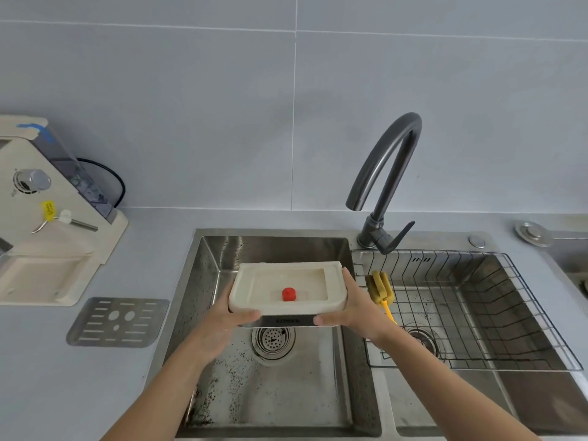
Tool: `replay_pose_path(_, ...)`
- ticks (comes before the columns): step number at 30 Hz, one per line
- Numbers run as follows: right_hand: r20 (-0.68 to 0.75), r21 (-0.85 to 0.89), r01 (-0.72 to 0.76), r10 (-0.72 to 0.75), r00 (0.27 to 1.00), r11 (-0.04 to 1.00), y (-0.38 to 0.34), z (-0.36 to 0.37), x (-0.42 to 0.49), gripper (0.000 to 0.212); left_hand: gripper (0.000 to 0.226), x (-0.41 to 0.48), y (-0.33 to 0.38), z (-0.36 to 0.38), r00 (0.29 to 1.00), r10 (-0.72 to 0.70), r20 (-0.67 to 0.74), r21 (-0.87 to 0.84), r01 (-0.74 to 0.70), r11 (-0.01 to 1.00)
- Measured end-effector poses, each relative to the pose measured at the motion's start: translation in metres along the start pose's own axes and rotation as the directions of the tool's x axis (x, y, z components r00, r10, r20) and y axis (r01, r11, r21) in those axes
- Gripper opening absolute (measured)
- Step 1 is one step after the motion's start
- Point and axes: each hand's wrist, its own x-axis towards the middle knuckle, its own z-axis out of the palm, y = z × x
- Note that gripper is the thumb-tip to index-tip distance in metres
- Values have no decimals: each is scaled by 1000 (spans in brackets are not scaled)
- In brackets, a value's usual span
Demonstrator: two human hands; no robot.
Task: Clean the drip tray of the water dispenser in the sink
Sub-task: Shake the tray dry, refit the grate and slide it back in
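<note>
- The left grip [227,316] holds the near-left corner of the drip tray [336,283]. Its thumb lies along the tray's front edge, and its fingers are hidden under the tray.
- The right grip [353,308] clasps the tray's right end. The thumb presses on the front edge and the palm lies against the side.
- Both forearms reach in from the bottom of the view, angled toward each other, with the wrists roughly level.
- The cream tray is held level, open side up, over the left basin of the sink [206,281] and above the drain strainer [273,340]. It is clear of the basin floor.
- A small red cap [289,294] sits inside the tray, near its front.
- The dark faucet [386,173] arches behind the tray to the right, with its spout ending above the back of the sink.
- A yellow sponge brush [380,288] leans in the wire rack [509,259] over the right basin, just beside the right grip.
- On the desk [47,377], a slotted metal grate [117,323] lies flat in front of the water dispenser [47,218].
</note>
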Motion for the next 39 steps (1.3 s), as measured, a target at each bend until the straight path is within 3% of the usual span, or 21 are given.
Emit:
replay_pose_path(8,88,89,-39,31,996,995,-6,4,7,51,86,2,11,-11,998,48,-33,142,-43,989)
replay_pose_path(19,155,206,-172,142,978,963,-3,11,30,40,58,16,43,-19,974,124,-188,368,-47,929)
replay_pose_path(26,173,298,-408,372,912,863,0,4,46,61,15,30,62,-15,963,32,-267,444,93,891)
replay_pose_path(32,175,471,-498,476,862,728,7,-4,54,26,36,46,55,-11,931,-87,-353,443,249,862)
replay_pose_path(35,106,493,-529,556,825,691,10,-2,53,38,68,49,46,-5,911,-158,-382,418,323,849)
replay_pose_path(39,-41,402,-518,580,813,755,8,2,50,45,56,47,39,7,907,-168,-386,380,322,867)
